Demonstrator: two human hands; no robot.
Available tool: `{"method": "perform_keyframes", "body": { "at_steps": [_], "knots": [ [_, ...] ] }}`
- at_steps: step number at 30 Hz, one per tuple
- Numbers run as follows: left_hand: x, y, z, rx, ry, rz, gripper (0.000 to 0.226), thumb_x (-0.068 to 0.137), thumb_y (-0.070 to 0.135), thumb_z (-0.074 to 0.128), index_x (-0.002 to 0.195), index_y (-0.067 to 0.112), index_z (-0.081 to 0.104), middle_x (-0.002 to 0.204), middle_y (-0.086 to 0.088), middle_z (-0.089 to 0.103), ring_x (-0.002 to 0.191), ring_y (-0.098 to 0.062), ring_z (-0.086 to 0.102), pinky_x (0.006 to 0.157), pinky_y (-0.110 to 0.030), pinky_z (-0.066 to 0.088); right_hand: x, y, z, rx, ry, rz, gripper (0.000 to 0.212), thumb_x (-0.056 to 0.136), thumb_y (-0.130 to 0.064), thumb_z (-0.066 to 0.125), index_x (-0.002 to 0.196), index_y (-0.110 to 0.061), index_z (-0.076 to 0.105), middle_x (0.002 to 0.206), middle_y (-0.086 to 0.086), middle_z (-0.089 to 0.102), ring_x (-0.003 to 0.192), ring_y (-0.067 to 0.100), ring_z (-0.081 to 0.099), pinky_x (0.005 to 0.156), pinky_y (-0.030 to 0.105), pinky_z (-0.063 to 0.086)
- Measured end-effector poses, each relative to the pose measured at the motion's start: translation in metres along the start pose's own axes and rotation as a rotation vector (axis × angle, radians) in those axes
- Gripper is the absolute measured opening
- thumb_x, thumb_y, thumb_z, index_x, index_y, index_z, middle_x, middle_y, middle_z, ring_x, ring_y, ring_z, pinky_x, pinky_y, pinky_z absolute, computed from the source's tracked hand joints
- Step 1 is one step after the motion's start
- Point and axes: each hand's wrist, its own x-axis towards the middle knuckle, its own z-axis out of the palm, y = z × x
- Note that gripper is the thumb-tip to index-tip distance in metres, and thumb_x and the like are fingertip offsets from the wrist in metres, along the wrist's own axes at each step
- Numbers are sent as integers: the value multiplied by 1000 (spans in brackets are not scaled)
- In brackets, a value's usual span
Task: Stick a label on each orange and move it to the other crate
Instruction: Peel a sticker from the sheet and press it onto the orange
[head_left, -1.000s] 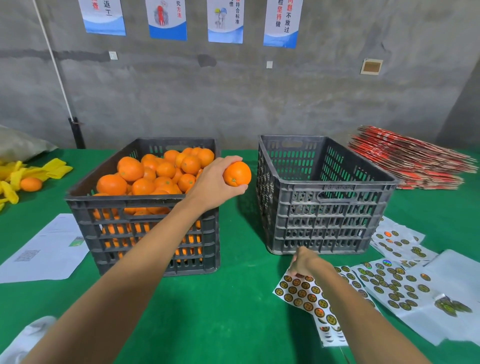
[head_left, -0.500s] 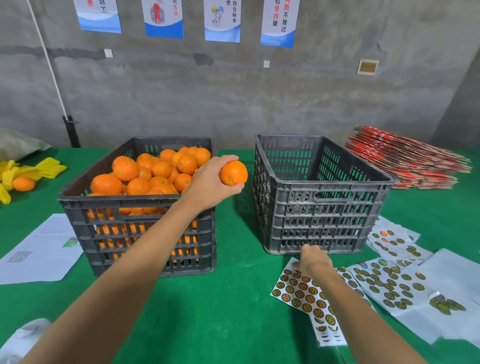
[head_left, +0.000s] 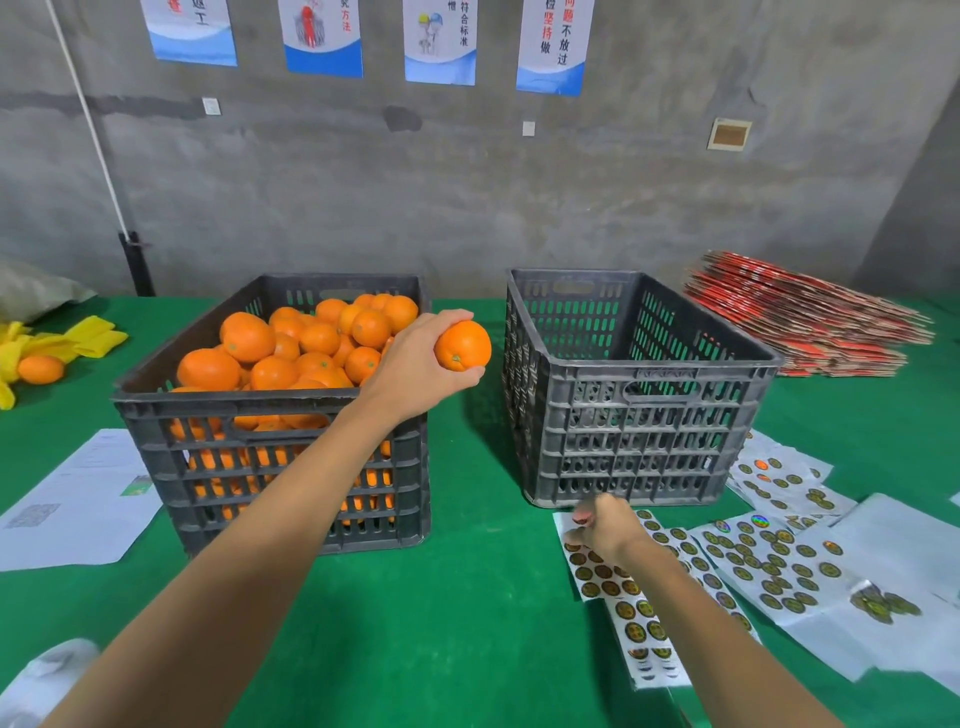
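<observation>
Above the gap between two dark crates, an orange (head_left: 462, 345) is gripped in the left hand (head_left: 415, 364), fingers curled round it, with its stem end turned toward the camera. The full crate (head_left: 270, 410), heaped with oranges (head_left: 291, 348), is set toward the left on the green surface (head_left: 467, 623); the other crate (head_left: 639, 410) is set just to its right, and nothing is seen inside it. In front of that crate, near the right front of the surface, the right hand (head_left: 602, 525) is held over a label sheet (head_left: 618, 587), its fingers curled downward onto the sheet; whether a label is pinched cannot be told. More label sheets (head_left: 769, 551) are spread toward the right edge. A stack of flattened red cartons (head_left: 810, 322) is laid at the back right corner. White paper (head_left: 78, 499) is laid left of the full crate, and a single orange (head_left: 40, 369) is seen beside yellow cloth (head_left: 88, 338) at the left edge.
</observation>
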Motion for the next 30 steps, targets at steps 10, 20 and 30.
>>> {"method": "perform_keyframes", "body": {
  "at_steps": [10,20,30],
  "knots": [
    [0,-2,1,-16,4,5,74,81,44,84,145,37,47,139,5,54,120,-21,57,99,-50,54,2,8,10,-130,148,-29,47,94,-54,65,123,-18,69,141,7,53,127,27,54,107,37,46],
    [1,-3,3,1,8,10,75,81,44,84,145,37,47,140,5,53,120,-20,57,99,-47,54,3,6,11,-380,197,-213,32,106,-27,46,117,-10,71,127,6,60,111,27,62,97,35,51],
    [1,-6,1,-17,4,19,74,81,46,83,144,39,47,139,7,54,119,-18,57,99,-48,55,4,11,15,-169,324,-92,24,105,-29,50,103,-13,68,101,6,69,89,27,68,71,32,50]
  ]
}}
